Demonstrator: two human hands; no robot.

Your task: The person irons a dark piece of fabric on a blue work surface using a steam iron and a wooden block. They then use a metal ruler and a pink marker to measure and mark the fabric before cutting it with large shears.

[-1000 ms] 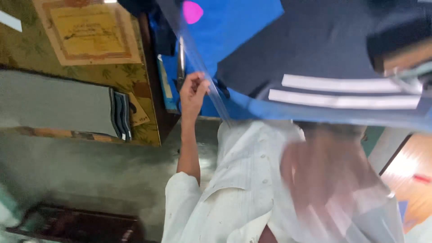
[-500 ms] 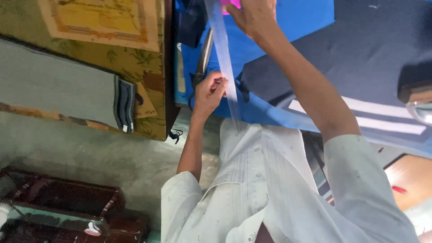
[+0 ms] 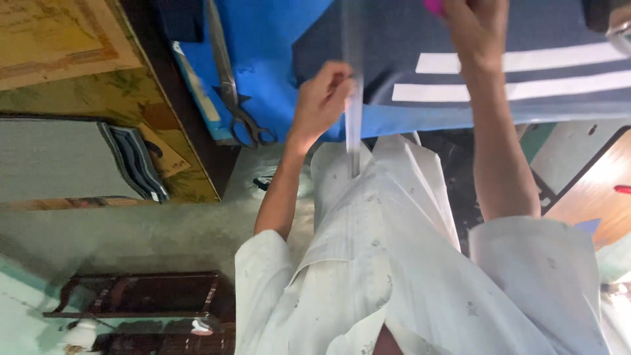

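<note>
Navy cloth [image 3: 526, 26] with white stripes [image 3: 526, 62], blue cloth [image 3: 263, 39].

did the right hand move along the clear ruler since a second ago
Yes. The right hand was a blur near the shirt; now it is up on the dark fabric, above the white stripes, holding something pink.

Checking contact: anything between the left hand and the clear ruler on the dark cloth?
Nothing visible. The left hand already pinches the clear ruler directly over the dark cloth. The scissors lie apart, to its left on the blue cloth.
</note>
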